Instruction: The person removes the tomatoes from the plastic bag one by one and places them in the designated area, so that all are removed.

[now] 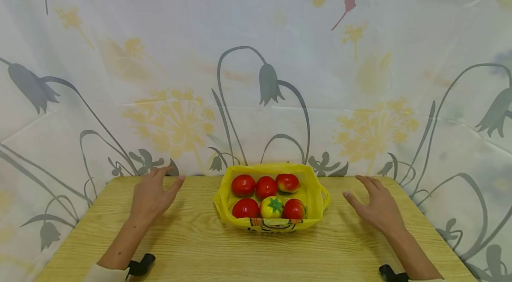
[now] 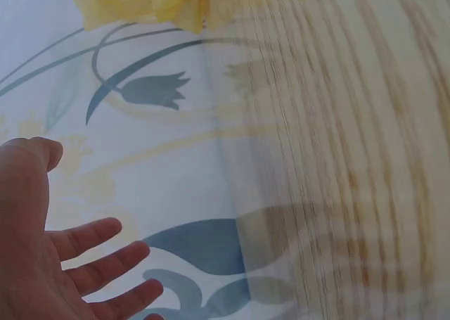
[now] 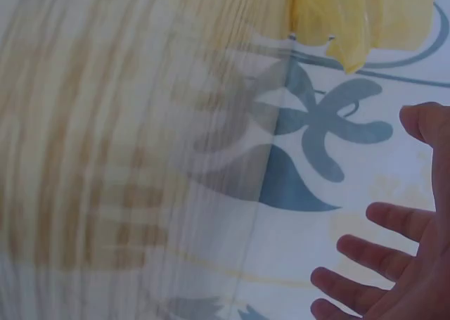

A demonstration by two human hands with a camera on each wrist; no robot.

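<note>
A yellow plastic bag [image 1: 323, 217] stands with its mouth spread wide in the middle of the table. Several glossy red tomato-like fruits [image 1: 246, 208] lie inside, along with a yellow one with a green star-shaped top [image 1: 272, 207] and a red-and-yellow one [image 1: 287, 182]. My left hand [image 1: 151, 195] is held to the left of the bag, apart from it, fingers spread and holding nothing. On the opposite side, my right hand [image 1: 378, 206] is likewise spread and holds nothing. Both wrist views show a corner of the yellow bag [image 2: 144, 3] [image 3: 344, 17] beyond the fingers.
The wood-grain table [image 1: 192, 255] ends at a pale cloth backdrop [image 1: 256, 20] printed with grey and yellow flowers. This backdrop rises right behind the bag. A black wrist device [image 1: 142, 265] is strapped at the left wrist and another black device [image 1: 392, 274] at the right.
</note>
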